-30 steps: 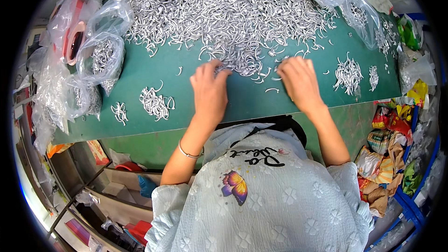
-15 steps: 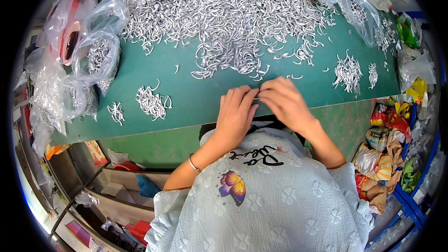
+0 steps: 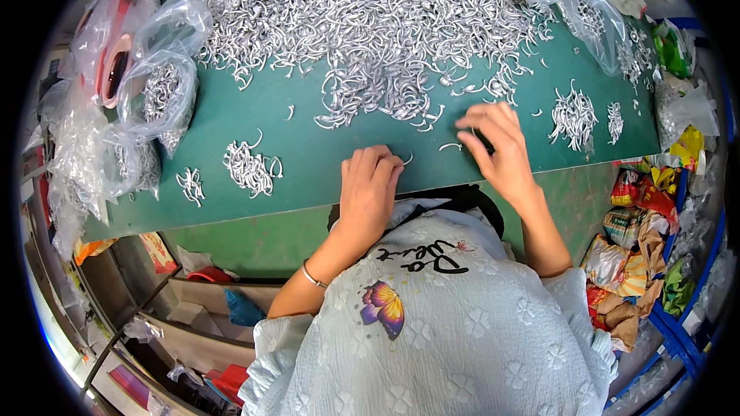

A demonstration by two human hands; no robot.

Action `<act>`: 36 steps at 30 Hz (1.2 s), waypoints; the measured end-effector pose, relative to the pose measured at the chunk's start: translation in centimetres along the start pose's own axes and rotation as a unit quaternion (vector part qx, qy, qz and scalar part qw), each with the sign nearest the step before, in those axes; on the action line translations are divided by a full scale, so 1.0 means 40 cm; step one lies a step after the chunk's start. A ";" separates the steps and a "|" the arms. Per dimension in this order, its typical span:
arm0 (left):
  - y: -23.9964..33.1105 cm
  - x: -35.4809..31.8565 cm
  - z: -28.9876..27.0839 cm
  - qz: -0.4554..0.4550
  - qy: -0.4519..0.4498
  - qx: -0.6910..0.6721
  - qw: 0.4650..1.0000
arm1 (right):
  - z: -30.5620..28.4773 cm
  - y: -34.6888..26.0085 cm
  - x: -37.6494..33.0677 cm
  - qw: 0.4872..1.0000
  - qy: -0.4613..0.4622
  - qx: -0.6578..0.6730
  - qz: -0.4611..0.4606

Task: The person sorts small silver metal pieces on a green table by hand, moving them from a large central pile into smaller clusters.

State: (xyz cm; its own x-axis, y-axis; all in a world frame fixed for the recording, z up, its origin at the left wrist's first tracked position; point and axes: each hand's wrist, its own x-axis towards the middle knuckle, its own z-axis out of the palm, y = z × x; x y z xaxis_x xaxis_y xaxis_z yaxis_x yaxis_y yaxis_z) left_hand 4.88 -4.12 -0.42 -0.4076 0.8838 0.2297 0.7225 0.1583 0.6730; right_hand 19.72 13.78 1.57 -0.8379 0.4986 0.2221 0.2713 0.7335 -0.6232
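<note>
The person is sorting little silver hooks off the big pile on the green counter, the left hand pinching one hook, the right hand lying open by another, likely needing a careful pick next.

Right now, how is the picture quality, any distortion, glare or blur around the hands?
Head view: strong fisheye, so the green table's near edge bows and the corners go black; lighting is even with soft shadows; glare shows on the clear plastic bags at left; the left hand, right hand and pile of silver metal hooks look reasonably sharp.
</note>
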 end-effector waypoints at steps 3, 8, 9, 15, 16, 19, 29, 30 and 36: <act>-0.006 0.003 0.004 -0.002 0.013 -0.003 1.000 | 0.029 -0.020 0.059 0.997 0.035 -0.045 -0.044; -0.023 -0.014 -0.009 -0.009 0.021 -0.001 1.000 | 0.030 0.010 0.065 0.990 -0.045 -0.131 -0.024; -0.024 -0.017 -0.010 -0.007 0.022 -0.004 1.000 | 0.033 0.003 0.068 0.994 -0.024 -0.103 -0.023; -0.020 -0.015 -0.023 -0.013 0.017 -0.010 1.000 | 0.133 -0.092 0.109 0.995 -0.007 -0.096 -0.039; -0.023 -0.016 -0.026 -0.013 0.017 -0.006 1.000 | 0.148 -0.075 0.104 0.996 0.013 -0.068 -0.051; -0.034 -0.026 -0.035 -0.014 0.025 -0.005 1.000 | 0.151 -0.064 0.097 0.998 -0.019 0.042 -0.047; -0.040 -0.051 -0.046 -0.032 0.029 -0.019 0.999 | 0.086 -0.059 0.131 0.986 0.004 0.153 0.064; -0.039 -0.051 -0.047 -0.031 0.028 -0.021 0.999 | 0.085 -0.067 0.123 0.994 -0.003 0.105 0.023; -0.034 -0.057 -0.055 -0.031 0.016 -0.027 0.999 | 0.116 -0.103 0.104 0.998 -0.006 -0.033 -0.062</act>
State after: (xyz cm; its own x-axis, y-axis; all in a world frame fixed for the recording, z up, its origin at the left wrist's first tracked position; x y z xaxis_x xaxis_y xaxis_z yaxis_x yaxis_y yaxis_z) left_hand 3.59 -7.33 -0.32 -0.4684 0.8585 0.2087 0.6654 0.1874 0.7225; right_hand 12.94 10.68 1.59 -0.8724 0.3975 0.2845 0.1959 0.8175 -0.5416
